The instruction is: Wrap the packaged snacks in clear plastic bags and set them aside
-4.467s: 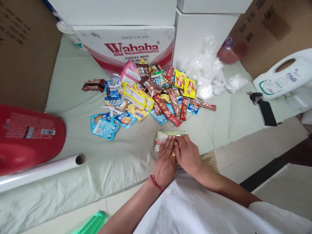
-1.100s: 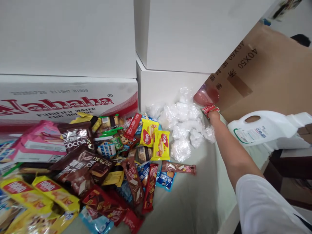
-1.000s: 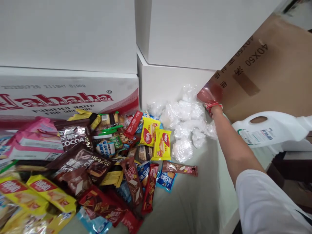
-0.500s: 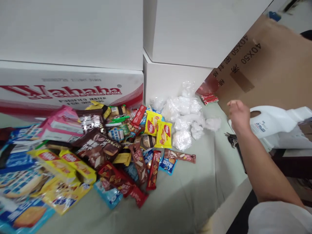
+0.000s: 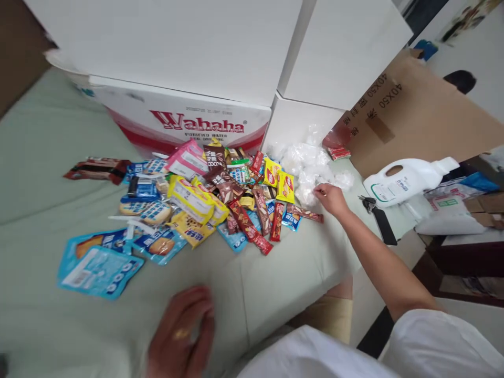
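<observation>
1. Left hand (image 5: 181, 336), blurred and cut off below, in front of the snack pile (image 5: 192, 200); fingers curled, thumb contact unclear.
2. Clear plastic bags (image 5: 309, 160), right of the snack pile; individual edges indistinct.
3. Right hand (image 5: 331, 197), right of the snack pile, at the bags' near side; fingertips close together, grip impossible to tell.

Beyond our right hand (image 5: 331, 199) and to its left, we read "Wahaha" with an ® over "PURIFIED WATER" and "FOR DRINKING" on the white carton (image 5: 134, 113), whose code line is too small to make out. Nearer, on that same side of the hand, we find "COCOA" on a brown packet (image 5: 213, 154) and what looks like "nabati" sideways on a yellow packet (image 5: 285, 188). Beyond the hand to its right, we read "40X50" twice among Chinese characters on the cardboard box (image 5: 429, 110), with finer Chinese print on the white bottle (image 5: 413, 178).
</observation>
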